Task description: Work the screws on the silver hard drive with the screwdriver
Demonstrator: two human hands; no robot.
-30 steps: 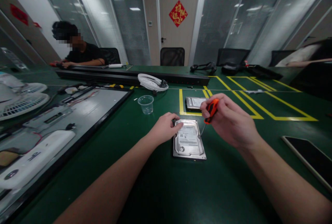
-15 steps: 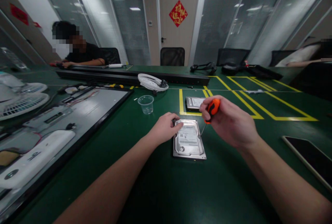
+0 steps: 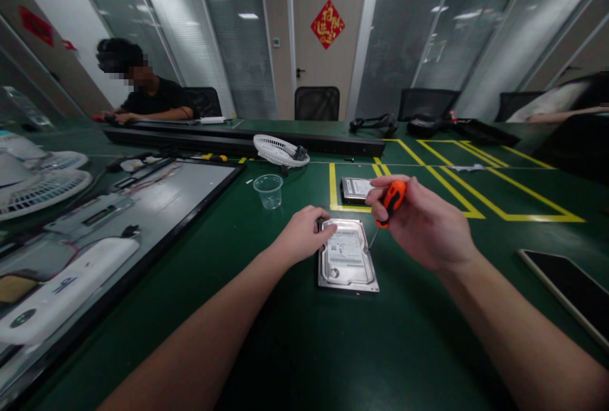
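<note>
A silver hard drive with a white label lies flat on the green table in front of me. My left hand grips its upper left edge, the thumb resting on the cover and the fingers round the far corner. In my right hand is an orange and black screwdriver, held tilted. Its thin shaft slants down to the drive's right edge, with the tip at or close to that edge. Just beyond, a second hard drive lies inside yellow tape lines, partly hidden by my right fingers.
A clear plastic cup stands left of the drives, with a white fan grille behind it. An opened flat panel with a white device fills the left. A phone lies right. A person sits across the table.
The screwdriver handle has turned and shifted very slightly in my right fingers. My left hand and the hard drive stay in place.
</note>
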